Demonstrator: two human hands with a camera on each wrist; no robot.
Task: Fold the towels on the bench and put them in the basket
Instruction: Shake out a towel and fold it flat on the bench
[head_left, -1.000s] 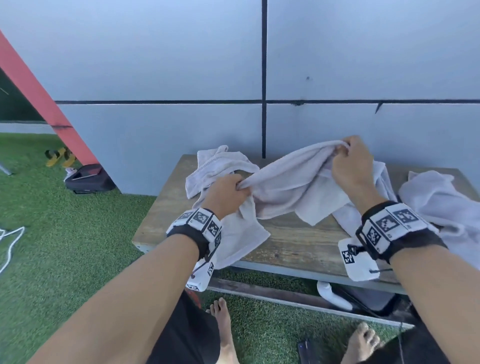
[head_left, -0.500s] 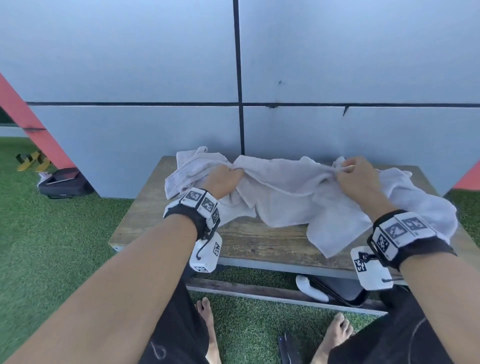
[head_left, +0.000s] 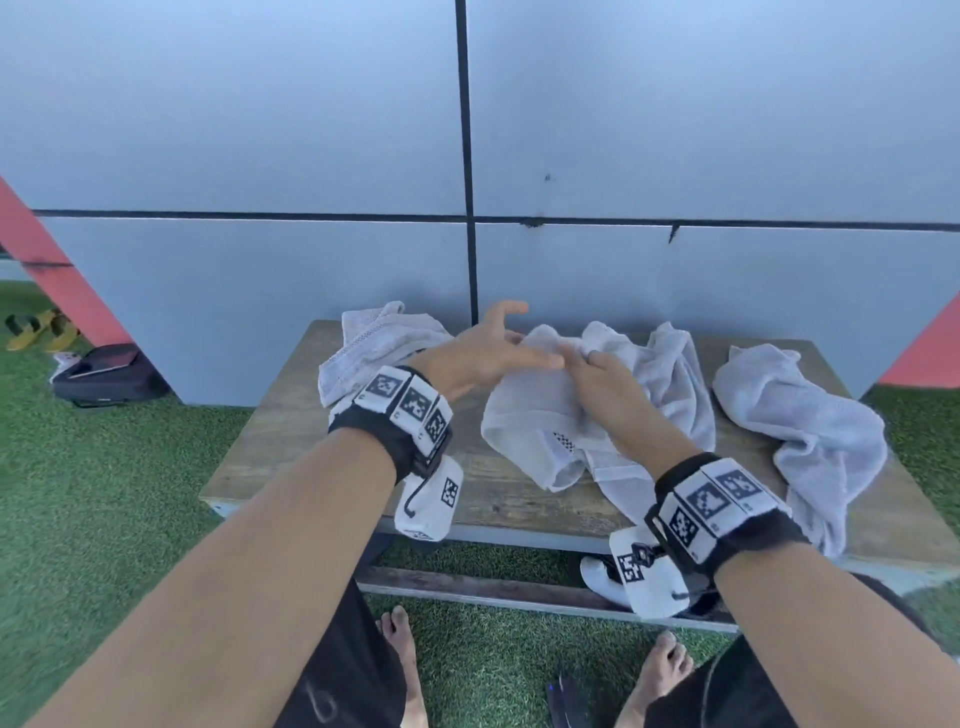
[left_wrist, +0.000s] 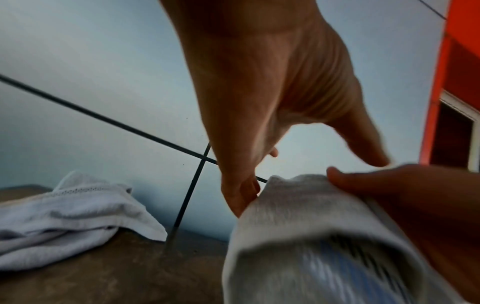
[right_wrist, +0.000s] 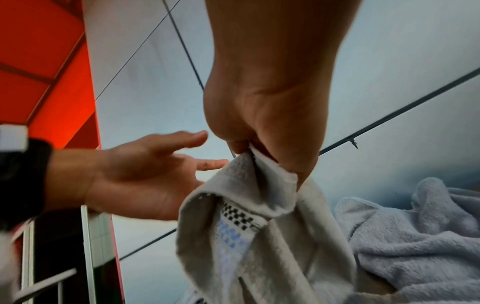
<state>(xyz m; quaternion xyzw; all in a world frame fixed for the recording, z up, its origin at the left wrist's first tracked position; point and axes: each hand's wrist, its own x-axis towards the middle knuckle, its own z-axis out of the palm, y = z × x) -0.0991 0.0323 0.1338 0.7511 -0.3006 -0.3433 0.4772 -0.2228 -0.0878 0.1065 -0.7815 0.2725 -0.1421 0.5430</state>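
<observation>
The middle towel (head_left: 540, 415) lies bunched on the wooden surface (head_left: 291, 441), its near edge draped toward the front. The right hand (head_left: 605, 387) rests on its top; in the right wrist view its fingers (right_wrist: 293, 162) and thumb pinch a fold of the cloth, which hangs below them showing a band of black and blue checks. The left hand (head_left: 483, 353) is just beside the right, palm turned inward, fingers (head_left: 540, 361) straight and spread, thumb raised. Its fingertips reach the towel's upper edge next to the right hand's knuckles; from these views I cannot tell whether they touch the cloth. The left hand holds nothing.

A second towel (head_left: 374, 343) lies crumpled at the surface's far left corner, behind the left wrist. A third towel (head_left: 800, 415) lies heaped at the right end, apart from the middle one, one corner trailing toward the front edge.

The surface stands against a grey panelled wall (head_left: 260, 130), on green turf (head_left: 104, 493).
</observation>
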